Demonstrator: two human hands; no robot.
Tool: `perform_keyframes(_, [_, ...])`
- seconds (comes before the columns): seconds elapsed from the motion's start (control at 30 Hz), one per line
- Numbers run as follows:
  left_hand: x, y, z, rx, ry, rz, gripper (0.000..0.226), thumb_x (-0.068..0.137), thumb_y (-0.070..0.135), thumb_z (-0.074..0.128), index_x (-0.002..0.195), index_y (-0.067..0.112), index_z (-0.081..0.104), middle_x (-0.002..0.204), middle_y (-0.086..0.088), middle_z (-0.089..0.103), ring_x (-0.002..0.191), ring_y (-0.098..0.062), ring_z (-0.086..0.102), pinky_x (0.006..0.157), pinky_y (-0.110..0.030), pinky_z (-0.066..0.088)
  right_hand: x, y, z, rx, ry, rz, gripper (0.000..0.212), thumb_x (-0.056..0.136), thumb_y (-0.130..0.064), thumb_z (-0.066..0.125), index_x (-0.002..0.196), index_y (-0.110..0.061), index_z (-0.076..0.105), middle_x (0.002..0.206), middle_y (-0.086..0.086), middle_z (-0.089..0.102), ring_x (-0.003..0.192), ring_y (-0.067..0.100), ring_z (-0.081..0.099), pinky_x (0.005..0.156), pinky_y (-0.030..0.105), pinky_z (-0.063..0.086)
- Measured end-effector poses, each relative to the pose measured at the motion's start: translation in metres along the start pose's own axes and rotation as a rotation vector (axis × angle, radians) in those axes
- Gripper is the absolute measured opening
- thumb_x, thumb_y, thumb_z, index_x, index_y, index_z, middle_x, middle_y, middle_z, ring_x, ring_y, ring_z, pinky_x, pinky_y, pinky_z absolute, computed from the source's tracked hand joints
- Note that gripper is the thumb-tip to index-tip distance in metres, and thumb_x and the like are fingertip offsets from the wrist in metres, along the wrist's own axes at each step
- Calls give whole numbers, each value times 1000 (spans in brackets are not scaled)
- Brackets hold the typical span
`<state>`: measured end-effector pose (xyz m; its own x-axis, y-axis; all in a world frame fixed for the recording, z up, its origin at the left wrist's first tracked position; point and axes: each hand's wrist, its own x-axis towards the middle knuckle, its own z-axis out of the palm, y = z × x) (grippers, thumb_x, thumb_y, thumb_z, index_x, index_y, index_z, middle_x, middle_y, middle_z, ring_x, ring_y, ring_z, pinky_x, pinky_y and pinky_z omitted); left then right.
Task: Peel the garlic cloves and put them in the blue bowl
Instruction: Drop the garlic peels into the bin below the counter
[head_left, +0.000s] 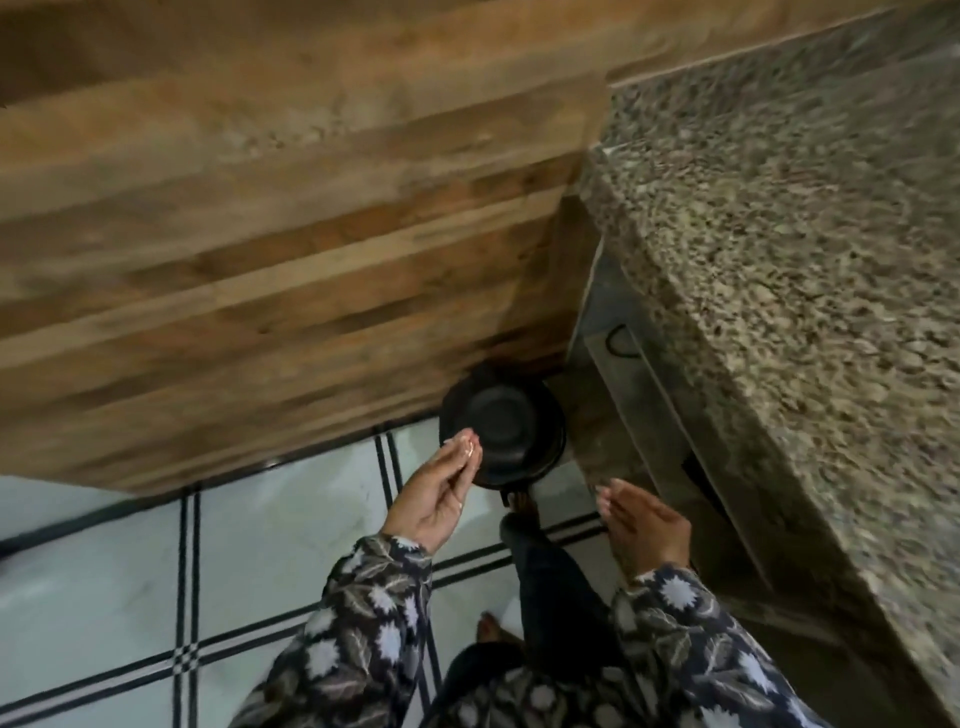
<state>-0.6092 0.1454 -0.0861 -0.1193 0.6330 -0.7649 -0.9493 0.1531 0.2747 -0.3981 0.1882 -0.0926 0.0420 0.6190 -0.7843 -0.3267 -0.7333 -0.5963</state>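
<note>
Tally, head view. Hands: 2 — left hand (441, 493) and right hand (647, 525). Patterned sleeves: 2, namely left sleeve (363, 613) and right sleeve (685, 639). Bare feet: 2, the forward foot (519, 503) and the rear foot (491, 626). Round black bin (511, 431): 1. Speckled stone surface (779, 234): 1. Wood-plank wall (260, 234): 1. Dark loop handle (621, 344) below the surface edge: 1. Pale scrap (469, 450) at the left fingers: at least 1 — blur prevents a finer count. Tiled floor (260, 545): 1; its tiles are cut off by the frame, so they were not counted.
</note>
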Motion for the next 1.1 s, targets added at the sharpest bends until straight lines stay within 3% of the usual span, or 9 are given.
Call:
perform_keyframes(0.17, [84,-5,-34,93,130,-70,35,74,-9,58,108,0,59,82,-10,73,71,-15,71,65,-20,57,93,32,19,-134,-21,169,30,92,5,42,116,21,47,99,30,62,70,21,68,60,20,55])
perform_keyframes(0.23, [121,-17,-58,162,134,-149,39,52,-12,79,88,0,68,72,-12,72,62,-17,70,55,-22,56,136,55,26,-218,-80,293,35,95,-6,43,121,17,48,84,13,70,64,15,68,54,17,54])
perform_keyframes(0.33, [173,-38,-91,241,63,-252,59,10,6,95,65,1,75,73,-11,72,66,-17,70,55,-22,55,191,85,40,-262,-76,379,33,98,-17,39,117,6,52,113,18,61,97,22,66,69,21,53])
perform_keyframes(0.5, [277,-58,-107,93,183,-132,40,96,-5,38,135,-4,40,129,-15,56,129,-25,44,97,-25,45,272,124,60,-328,-154,318,22,92,-12,54,112,-7,61,114,5,62,114,22,55,77,24,53])
perform_keyframes(0.7, [356,-67,-99,834,415,242,40,91,-11,36,122,1,59,114,-8,63,87,-11,60,76,-14,47,344,140,104,-361,-229,375,35,97,-33,42,122,-12,53,134,6,51,127,22,43,103,42,35])
perform_keyframes(0.83, [351,-97,-110,1076,42,494,36,99,23,40,133,18,51,140,8,46,125,6,42,109,-22,30,364,158,124,-339,-322,406,60,97,-50,19,117,-4,52,101,9,67,94,17,64,77,21,52])
perform_keyframes(0.93, [375,-96,-131,1418,123,454,42,101,33,31,142,27,37,154,6,24,143,-9,13,115,-52,1,363,157,121,-215,-396,486,52,98,-44,19,124,-9,47,128,2,56,109,16,54,94,30,42])
perform_keyframes(1.0, [381,-91,-127,1476,140,556,47,100,38,28,145,26,31,156,5,16,144,-10,7,115,-49,-6,370,149,118,31,-307,689,67,92,-60,17,122,-11,51,125,8,55,111,22,51,95,35,39])
perform_keyframes(1.1, [374,-90,-125,1692,61,401,45,102,37,25,147,30,22,157,11,8,145,-11,-2,111,-50,-10,360,132,118,43,-390,605,74,90,-63,18,137,-10,40,140,10,43,124,24,43,104,35,28])
